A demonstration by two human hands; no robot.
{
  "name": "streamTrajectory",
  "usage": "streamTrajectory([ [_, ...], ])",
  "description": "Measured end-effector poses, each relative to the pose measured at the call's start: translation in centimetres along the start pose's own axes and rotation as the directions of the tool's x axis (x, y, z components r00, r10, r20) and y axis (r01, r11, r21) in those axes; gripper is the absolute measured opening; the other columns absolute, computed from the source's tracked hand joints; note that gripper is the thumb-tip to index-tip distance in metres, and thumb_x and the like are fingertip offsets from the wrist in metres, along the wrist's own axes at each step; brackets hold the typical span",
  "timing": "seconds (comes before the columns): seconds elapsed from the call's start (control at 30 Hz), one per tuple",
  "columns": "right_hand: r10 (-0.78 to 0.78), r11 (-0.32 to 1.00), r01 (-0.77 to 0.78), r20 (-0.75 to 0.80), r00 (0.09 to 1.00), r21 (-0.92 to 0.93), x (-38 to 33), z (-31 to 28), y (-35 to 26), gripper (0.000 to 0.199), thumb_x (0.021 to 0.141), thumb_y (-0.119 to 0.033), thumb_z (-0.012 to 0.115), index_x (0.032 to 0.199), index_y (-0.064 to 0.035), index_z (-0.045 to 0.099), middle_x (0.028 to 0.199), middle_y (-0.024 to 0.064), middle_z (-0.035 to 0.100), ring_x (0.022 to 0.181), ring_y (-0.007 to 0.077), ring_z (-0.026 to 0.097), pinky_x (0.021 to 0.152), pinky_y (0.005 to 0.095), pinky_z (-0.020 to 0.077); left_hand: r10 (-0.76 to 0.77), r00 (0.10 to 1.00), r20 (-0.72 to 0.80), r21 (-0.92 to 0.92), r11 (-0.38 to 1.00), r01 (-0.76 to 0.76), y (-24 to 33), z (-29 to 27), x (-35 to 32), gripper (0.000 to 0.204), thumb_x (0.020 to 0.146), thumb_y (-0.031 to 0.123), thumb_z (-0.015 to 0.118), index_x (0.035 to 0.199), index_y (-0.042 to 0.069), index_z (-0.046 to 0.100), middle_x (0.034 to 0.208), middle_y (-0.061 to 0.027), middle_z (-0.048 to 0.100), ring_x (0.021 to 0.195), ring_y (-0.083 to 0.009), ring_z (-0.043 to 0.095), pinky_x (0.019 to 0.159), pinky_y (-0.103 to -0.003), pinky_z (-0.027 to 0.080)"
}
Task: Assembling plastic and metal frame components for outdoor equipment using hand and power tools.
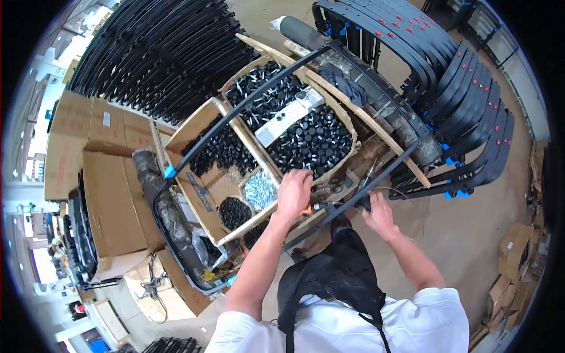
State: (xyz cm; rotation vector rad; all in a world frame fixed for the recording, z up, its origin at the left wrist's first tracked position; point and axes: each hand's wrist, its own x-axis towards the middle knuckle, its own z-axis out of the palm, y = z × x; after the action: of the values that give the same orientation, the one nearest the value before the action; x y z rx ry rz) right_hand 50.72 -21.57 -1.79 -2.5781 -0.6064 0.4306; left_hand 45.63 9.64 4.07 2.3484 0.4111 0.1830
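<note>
At the near edge of the cardboard parts box [203, 120], left hand [294, 191] clamps the long black curved metal frame [259, 97] steady; right hand [379, 215] grips its rail end, bracing it across the boxes.

We see brown, matt corrugated cardboard in the boxes [112, 200] at our left and in the open carton [203, 126] of small black parts [312, 141], which look like plastic with a slight sheen. The long frame [247, 103] lying across the carton is black with a smooth, semi-gloss finish (metal or plastic, we cannot tell), as are the stacked curved pieces [465, 100]. Rough pale wooden slats [376, 126] edge the bench. Our apron [341, 276] is matt black cloth, the shirt [435, 320] plain white cloth. The floor [471, 229] is dull, dusty concrete.
</note>
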Motion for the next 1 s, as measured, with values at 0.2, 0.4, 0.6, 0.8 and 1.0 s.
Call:
streamTrajectory([
  [0.2, 0.028, 0.996, -0.022, 0.071, 0.997, -0.086, 11.3, 2.3, 4.7, 0.07, 0.084, -0.009, 0.071, 0.149, -0.0063, 0.047, 0.131, 0.0296, 0.056, 0.115, 0.049, 0.061, 0.098, 0.0551, 0.0532, -0.215, 0.975, 0.046, 0.209, 0.957, 0.201, -3.5, 7.2, 12.2, 0.039, 0.097, 0.025, 0.067, 0.135, 0.015, 0.064, 0.121, -0.0191, 0.067, 0.116, -0.0389, 0.064, 0.099, -0.049, 0.053],
  [0.4, 0.011, 0.983, 0.008, 0.1, 0.995, -0.181, 12.3, 2.7, 7.9, 0.069, 0.085, -0.01, 0.072, 0.149, -0.0047, 0.049, 0.135, 0.0301, 0.053, 0.117, 0.0519, 0.06, 0.099, 0.0552, 0.0534, -0.135, 0.969, 0.208, 0.386, 0.921, 0.046, -1.1, 9.6, 16.0, 0.038, 0.094, 0.026, 0.073, 0.128, 0.013, 0.061, 0.11, -0.0214, 0.064, 0.105, -0.041, 0.067, 0.088, -0.05, 0.057],
  [0.6, -0.135, 0.986, 0.16, 0.764, 0.631, 0.042, 8.2, -12.9, 0.5, 0.031, 0.092, -0.024, 0.064, 0.115, -0.0038, 0.068, 0.105, 0.0241, 0.069, 0.103, 0.0437, 0.068, 0.09, 0.0518, 0.0556, -0.088, 0.98, 0.18, 0.268, 0.963, 0.037, -3.7, 8.3, 15.8, 0.025, 0.096, 0.011, 0.059, 0.121, 0.008, 0.057, 0.113, -0.0247, 0.067, 0.098, -0.0441, 0.069, 0.086, -0.051, 0.057],
  [0.8, -0.543, 0.8, 0.476, 0.105, 0.833, 0.366, 18.6, -12.4, -6.8, 0.011, 0.094, -0.013, 0.06, 0.097, -0.0036, 0.066, 0.086, 0.0176, 0.064, 0.085, 0.0414, 0.067, 0.071, 0.053, 0.0538, -0.525, 0.822, 0.22, -0.637, 0.56, 0.529, -6.2, 5.0, 14.7, 0.023, 0.098, 0.002, 0.044, 0.118, 0.004, 0.056, 0.094, -0.0102, 0.063, 0.075, -0.0189, 0.066, 0.068, -0.035, 0.058],
  [1.0, -0.396, 0.87, 0.41, 0.106, 0.912, -0.273, 29.5, 2.7, -10.2, 0.014, 0.095, -0.017, 0.059, 0.103, -0.0082, 0.064, 0.097, 0.0124, 0.066, 0.089, 0.0263, 0.071, 0.074, 0.0371, 0.059, -0.344, 0.849, 0.402, -0.762, 0.388, 0.518, -1.5, 2.0, 16.9, 0.024, 0.109, 0.025, 0.061, 0.12, 0.005, 0.054, 0.09, -0.003, 0.06, 0.076, -0.0146, 0.062, 0.07, -0.031, 0.055],
])
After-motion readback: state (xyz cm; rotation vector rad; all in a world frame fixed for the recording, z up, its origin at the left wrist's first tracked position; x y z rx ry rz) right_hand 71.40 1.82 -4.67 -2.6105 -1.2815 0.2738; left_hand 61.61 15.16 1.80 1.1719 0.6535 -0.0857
